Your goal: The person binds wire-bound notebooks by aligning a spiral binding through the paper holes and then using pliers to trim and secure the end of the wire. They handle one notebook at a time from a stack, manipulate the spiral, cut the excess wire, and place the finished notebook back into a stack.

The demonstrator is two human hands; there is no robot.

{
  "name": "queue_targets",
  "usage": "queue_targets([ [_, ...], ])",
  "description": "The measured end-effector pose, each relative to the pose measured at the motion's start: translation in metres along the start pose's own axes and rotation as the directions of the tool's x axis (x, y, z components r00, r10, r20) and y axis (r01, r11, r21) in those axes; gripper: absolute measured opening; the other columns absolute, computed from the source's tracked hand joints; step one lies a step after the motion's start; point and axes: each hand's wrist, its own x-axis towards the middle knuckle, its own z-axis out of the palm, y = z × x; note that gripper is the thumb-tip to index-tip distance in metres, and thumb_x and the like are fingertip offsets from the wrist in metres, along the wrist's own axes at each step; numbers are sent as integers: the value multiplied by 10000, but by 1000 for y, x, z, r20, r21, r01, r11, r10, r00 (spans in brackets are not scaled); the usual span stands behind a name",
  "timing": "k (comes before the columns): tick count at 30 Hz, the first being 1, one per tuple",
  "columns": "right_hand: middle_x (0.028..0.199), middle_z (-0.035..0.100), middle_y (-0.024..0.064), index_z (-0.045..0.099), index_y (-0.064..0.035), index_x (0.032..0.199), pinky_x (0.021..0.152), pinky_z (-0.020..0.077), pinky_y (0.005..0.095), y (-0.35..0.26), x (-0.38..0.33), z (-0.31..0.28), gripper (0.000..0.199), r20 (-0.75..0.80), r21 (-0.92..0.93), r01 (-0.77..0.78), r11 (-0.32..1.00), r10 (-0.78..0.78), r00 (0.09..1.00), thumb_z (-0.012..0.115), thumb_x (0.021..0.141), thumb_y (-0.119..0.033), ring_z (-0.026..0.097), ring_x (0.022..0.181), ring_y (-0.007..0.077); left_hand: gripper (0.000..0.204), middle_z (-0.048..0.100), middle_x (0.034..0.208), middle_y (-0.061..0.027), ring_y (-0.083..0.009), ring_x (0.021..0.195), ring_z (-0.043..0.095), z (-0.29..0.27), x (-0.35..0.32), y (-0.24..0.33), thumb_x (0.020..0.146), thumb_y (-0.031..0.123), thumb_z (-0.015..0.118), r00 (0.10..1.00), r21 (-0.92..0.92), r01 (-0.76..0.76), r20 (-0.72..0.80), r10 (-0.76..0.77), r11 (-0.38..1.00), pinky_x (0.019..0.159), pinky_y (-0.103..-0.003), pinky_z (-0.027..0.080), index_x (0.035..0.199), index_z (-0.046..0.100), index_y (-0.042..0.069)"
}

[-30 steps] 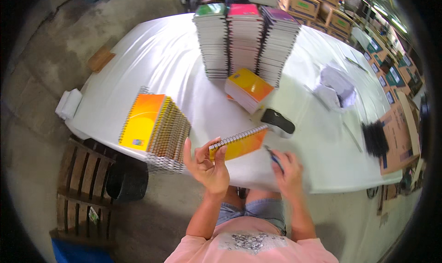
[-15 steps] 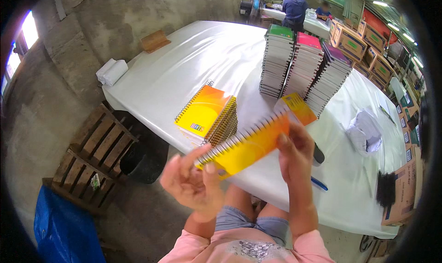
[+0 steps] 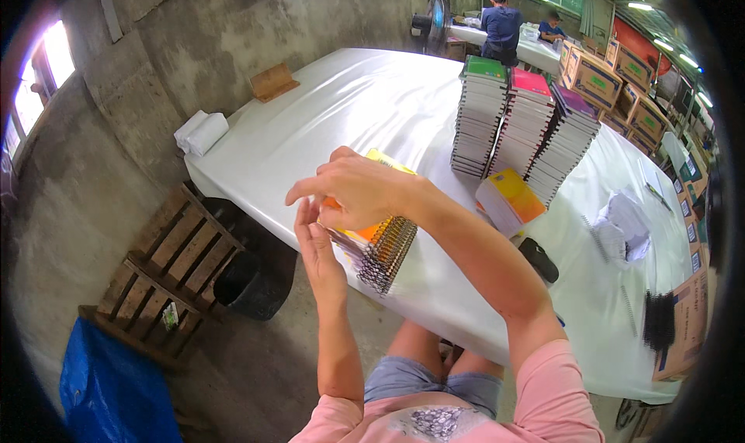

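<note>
A stack of spiral-bound notebooks (image 3: 393, 240) with yellow and orange covers lies near the table's front left edge, its coils facing right and towards me. Over the stack my right hand (image 3: 358, 188) reaches across from the right, its index finger stretched left and the palm covering much of the top cover. My left hand (image 3: 320, 250) stands upright at the stack's left side, fingers pointing up beside the right fingertips. Neither hand visibly grips a notebook, though their contact points are partly hidden. A smaller yellow-orange notebook stack (image 3: 512, 199) sits to the right.
Tall notebook stacks with green (image 3: 486, 67), pink (image 3: 531, 81) and purple (image 3: 574, 100) covers stand behind. On the right are a black object (image 3: 538, 260), crumpled white plastic (image 3: 622, 230) and black coils (image 3: 659, 319). A black bucket (image 3: 260, 288) stands left below. Two people work farther back.
The notebook held up between both hands is now down at the left stack. My right hand has crossed left over it, and the left hand has moved to its side.
</note>
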Motion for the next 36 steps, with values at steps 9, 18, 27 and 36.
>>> queue_targets([
  [9, 1111, 580, 117, 592, -87, 1135, 932, 409, 372, 65, -141, -6, 339, -707, 304, -309, 901, 431, 561, 577, 814, -195, 544, 1057, 305, 417, 430, 1321, -146, -231, 1240, 385, 7, 3, -19, 976, 219, 393, 996, 108, -63, 63, 56, 992, 1058, -346, 254, 1329, 373, -2],
  [18, 1118, 567, 120, 560, -130, 1152, 833, 459, 418, 52, -496, -3, 383, -770, 103, -907, -409, 544, -332, 619, 775, -149, 537, 1037, 305, 427, 446, 1272, -186, -310, 1226, 404, -26, -31, 48, 952, 316, 372, 734, 364, -516, -279, 619, 775, 1011, -449, 328, 1242, 413, 5],
  [27, 1024, 587, 158, 550, -53, 1146, 850, 440, 434, 144, -490, 11, 372, -750, 4, -989, 149, 655, 96, 576, 781, -122, 550, 985, 334, 224, 463, 1015, -131, -322, 1053, 462, 82, -107, 37, 810, 231, 605, 592, -5, -742, 466, 658, 671, 861, -463, 427, 957, 541, 76],
  [36, 1008, 600, 146, 535, -57, 1173, 704, 472, 407, 145, -378, 16, 417, -693, 317, -904, 287, 721, -14, 570, 831, -294, 601, 838, 310, 386, 529, 1153, -145, -300, 1042, 519, 117, -102, -6, 737, 53, 689, 630, 213, -488, 758, 172, 847, 866, -399, 435, 1110, 590, 57],
])
